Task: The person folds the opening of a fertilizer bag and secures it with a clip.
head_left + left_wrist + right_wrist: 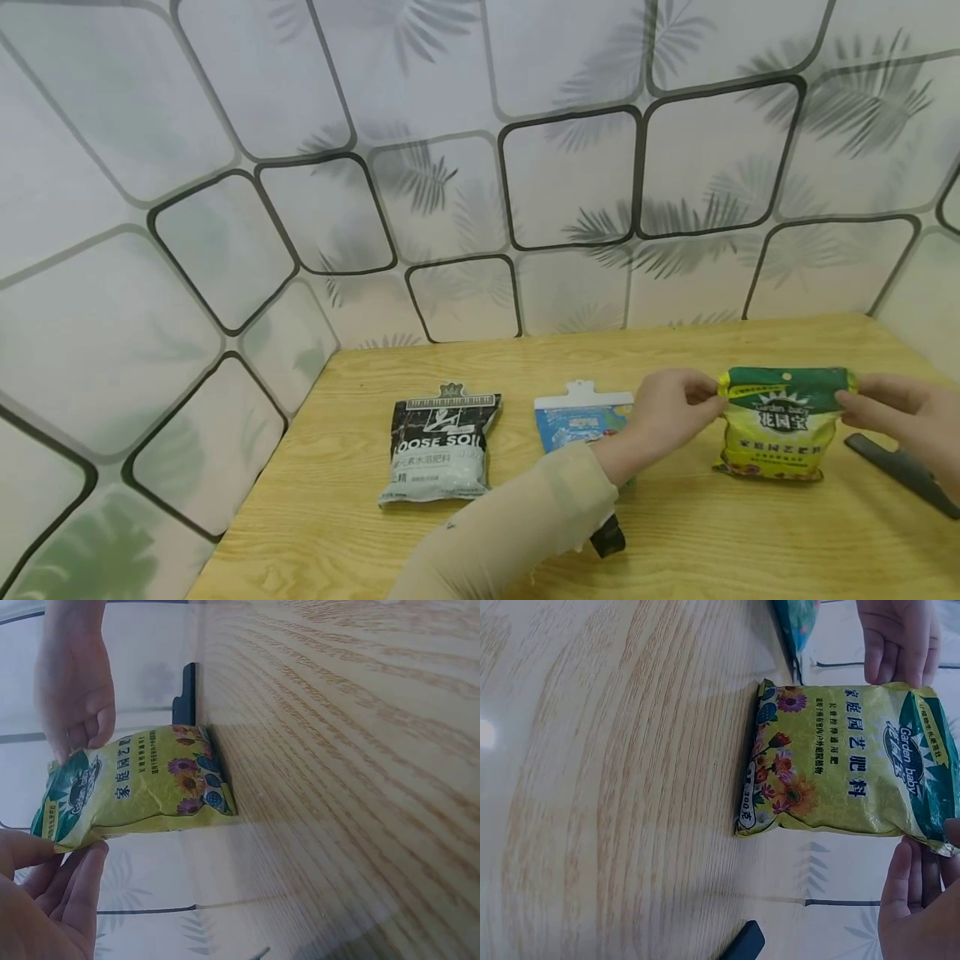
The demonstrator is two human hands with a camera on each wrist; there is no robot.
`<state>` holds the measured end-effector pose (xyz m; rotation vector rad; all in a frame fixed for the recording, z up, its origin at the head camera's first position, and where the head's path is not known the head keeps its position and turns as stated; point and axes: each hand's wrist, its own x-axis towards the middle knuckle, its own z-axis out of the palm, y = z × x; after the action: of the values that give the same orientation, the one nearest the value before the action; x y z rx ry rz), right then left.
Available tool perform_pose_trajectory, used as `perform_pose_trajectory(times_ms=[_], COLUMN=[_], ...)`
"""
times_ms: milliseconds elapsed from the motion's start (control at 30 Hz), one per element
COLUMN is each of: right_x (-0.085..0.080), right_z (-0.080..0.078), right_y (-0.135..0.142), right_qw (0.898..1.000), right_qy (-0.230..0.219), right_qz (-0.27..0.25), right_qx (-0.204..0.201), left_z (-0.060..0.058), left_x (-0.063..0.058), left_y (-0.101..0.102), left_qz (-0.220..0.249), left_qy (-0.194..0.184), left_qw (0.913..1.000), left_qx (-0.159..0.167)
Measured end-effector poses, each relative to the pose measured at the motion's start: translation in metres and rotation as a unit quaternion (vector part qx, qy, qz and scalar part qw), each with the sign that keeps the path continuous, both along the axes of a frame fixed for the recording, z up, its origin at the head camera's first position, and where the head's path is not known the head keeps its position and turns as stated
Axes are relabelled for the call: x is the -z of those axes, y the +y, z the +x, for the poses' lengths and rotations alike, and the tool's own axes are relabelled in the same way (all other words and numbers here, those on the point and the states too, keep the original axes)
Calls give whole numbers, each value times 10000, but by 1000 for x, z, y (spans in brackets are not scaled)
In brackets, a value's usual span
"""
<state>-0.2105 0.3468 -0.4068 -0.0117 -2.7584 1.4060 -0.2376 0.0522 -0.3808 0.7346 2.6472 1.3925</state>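
A yellow fertilizer bag [780, 442] with a green top band stands on the table at the right. Its front shows flowers and the words Garden baby, plain in the right wrist view. My left hand [667, 412] pinches its upper left corner between thumb and fingers. At the opposite upper corner my right hand [903, 408] grips the edge the same way. The top band is stretched between both hands. Beside the right hand lies a long dark clip [892, 462], partly covered by that hand.
A black and silver bag [438, 454] marked LOOSE SOIL stands left of centre, with a clip [450, 400] across its top. Behind my left forearm is a blue bag [573, 425] with a white clip [583, 398]. A patterned wall [570, 183] borders the wooden table [315, 533].
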Motion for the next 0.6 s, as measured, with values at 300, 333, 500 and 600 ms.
perform_pose_trajectory(times_ms=[300,333,500,600], right_x=[0,1,6,9], right_z=[4,4,4,3], right_y=[-6,-6,-4,-4], right_qw=[9992,9992,9976,9964], right_qy=[345,375,594,764], right_qz=[76,31,-357,-359], right_qx=[165,162,16,-18], left_z=[-1,-1,0,0], left_x=[1,1,-1,-2], left_y=[2,2,2,2], left_qz=[242,228,418,554], left_qy=[48,46,-42,-59], left_qw=[9996,9996,9990,9983], left_qx=[-111,-129,-173,-195])
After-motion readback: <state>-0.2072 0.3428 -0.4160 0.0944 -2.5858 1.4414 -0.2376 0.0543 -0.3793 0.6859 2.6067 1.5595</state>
